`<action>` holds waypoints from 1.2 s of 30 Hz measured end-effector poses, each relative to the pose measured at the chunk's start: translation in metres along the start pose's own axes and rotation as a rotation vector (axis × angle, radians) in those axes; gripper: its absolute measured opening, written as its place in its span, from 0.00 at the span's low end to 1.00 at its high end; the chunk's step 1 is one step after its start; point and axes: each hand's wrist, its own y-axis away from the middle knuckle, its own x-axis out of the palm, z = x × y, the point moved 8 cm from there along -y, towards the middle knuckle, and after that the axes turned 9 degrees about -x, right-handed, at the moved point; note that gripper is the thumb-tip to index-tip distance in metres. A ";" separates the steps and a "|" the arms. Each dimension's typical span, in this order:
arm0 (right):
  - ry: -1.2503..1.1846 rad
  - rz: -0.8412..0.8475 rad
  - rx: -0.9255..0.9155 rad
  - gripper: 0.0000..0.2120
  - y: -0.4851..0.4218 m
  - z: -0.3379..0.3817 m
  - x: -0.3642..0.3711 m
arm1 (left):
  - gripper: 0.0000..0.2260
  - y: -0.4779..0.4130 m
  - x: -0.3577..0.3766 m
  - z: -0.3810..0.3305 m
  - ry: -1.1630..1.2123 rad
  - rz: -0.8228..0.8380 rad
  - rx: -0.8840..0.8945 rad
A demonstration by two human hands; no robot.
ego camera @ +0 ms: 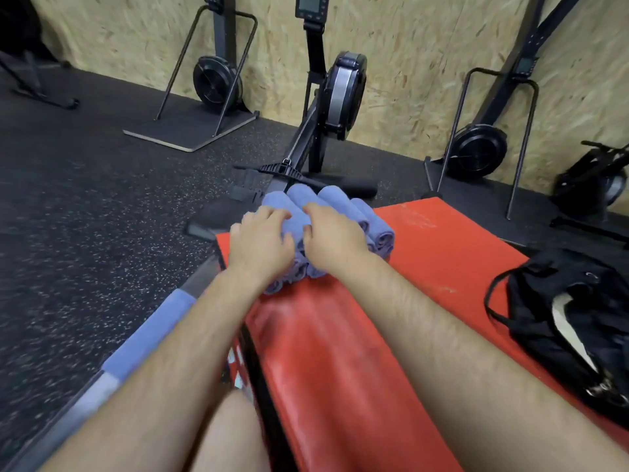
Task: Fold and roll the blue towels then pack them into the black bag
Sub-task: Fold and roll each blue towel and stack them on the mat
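Observation:
Several rolled blue towels (343,204) lie stacked side by side at the far left corner of a red padded box (425,267). My left hand (260,241) rests palm down on the left rolls, fingers curled over them. My right hand (332,235) lies on the middle rolls beside it, fingers spread over the top. Both hands press on the pile; whether either one grips a roll is unclear. The black bag (565,321) sits open on the right side of the box, a white lining showing inside. Another blue towel (149,332) lies flat on a rail at the lower left.
A rowing machine (326,107) stands just beyond the towels. Ski trainers (218,73) lean on the chipboard wall at the left and right. A black speckled rubber floor (85,199) lies to the left. My bare knee (231,434) shows at the bottom.

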 end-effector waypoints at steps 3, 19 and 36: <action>-0.007 0.110 -0.035 0.12 -0.006 0.057 0.037 | 0.16 0.016 -0.020 0.052 -0.105 -0.013 -0.015; -0.133 0.734 -0.134 0.25 0.018 0.273 0.272 | 0.17 0.130 0.086 0.356 -0.203 0.431 -0.484; -0.213 0.690 -0.121 0.22 0.006 0.241 0.289 | 0.04 0.102 0.114 0.366 -0.108 0.196 -0.458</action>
